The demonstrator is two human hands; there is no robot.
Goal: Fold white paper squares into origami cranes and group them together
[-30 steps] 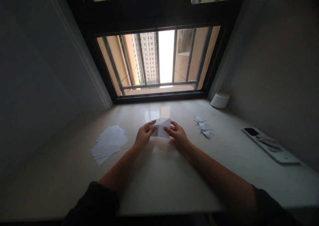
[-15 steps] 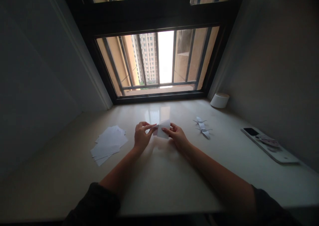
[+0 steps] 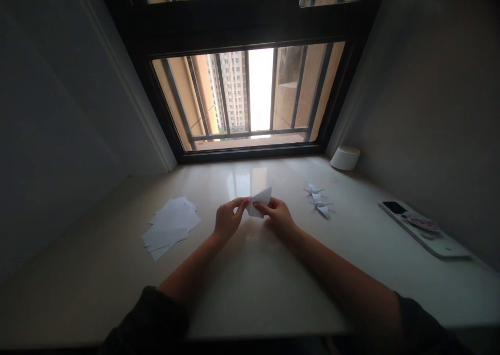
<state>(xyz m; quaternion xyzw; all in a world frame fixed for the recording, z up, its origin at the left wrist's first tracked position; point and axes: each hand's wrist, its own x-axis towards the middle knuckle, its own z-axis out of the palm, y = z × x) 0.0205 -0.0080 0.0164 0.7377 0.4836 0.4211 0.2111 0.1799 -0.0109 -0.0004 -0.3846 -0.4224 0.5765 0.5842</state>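
Between my two hands a small folded piece of white paper [image 3: 260, 201] is held up just above the pale sill, one pointed corner angled up to the right. My left hand [image 3: 229, 217] pinches its left edge between thumb and fingers. My right hand [image 3: 278, 212] grips the right side, the thumb pressed on the near face and the fingers behind, partly hidden. To the right lie two folded paper cranes [image 3: 319, 200], close together. A loose stack of white paper sheets [image 3: 172, 227] lies to the left of my left hand.
A phone [image 3: 424, 230] in a light case lies at the right, near the wall. A white rounded object [image 3: 345, 158] stands in the back right corner. Behind the sill [image 3: 250, 292] is a dark-framed window [image 3: 250, 154] with bars outside.
My left hand has moved slightly right and closed in on the paper's left edge. The paper has turned, its top corner now pointing up and right. My right hand keeps its grip.
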